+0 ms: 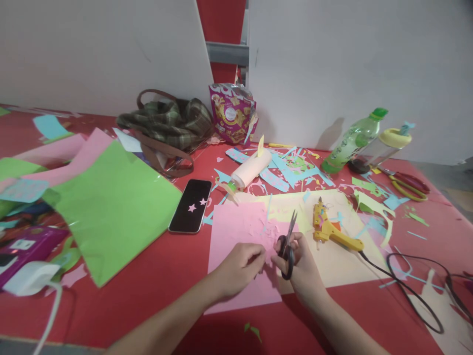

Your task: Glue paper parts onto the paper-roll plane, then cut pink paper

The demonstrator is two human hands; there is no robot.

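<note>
Black-handled scissors (287, 254) are in my right hand (301, 261), their blades pointing up and away from me. My left hand (240, 266) is closed in a pinch just left of them, and whatever its fingertips hold is too small or hidden to name. Both hands are over a pink paper sheet (225, 231) strewn with tiny pink scraps (260, 227). Two small pink paper stars (191, 208) lie on a dark phone (186, 217) to the left. Right of my hands, a yellow glue gun (327, 229) rests on a cream sheet (340, 271).
Green paper (118, 202) covers the left, near a white charger (31, 278). A plaid bag (170, 121), a snack bag (232, 113) and a wrapped roll (251, 170) stand behind. A green bottle (351, 143), pliers (406, 182) and a black cord (410, 291) are right.
</note>
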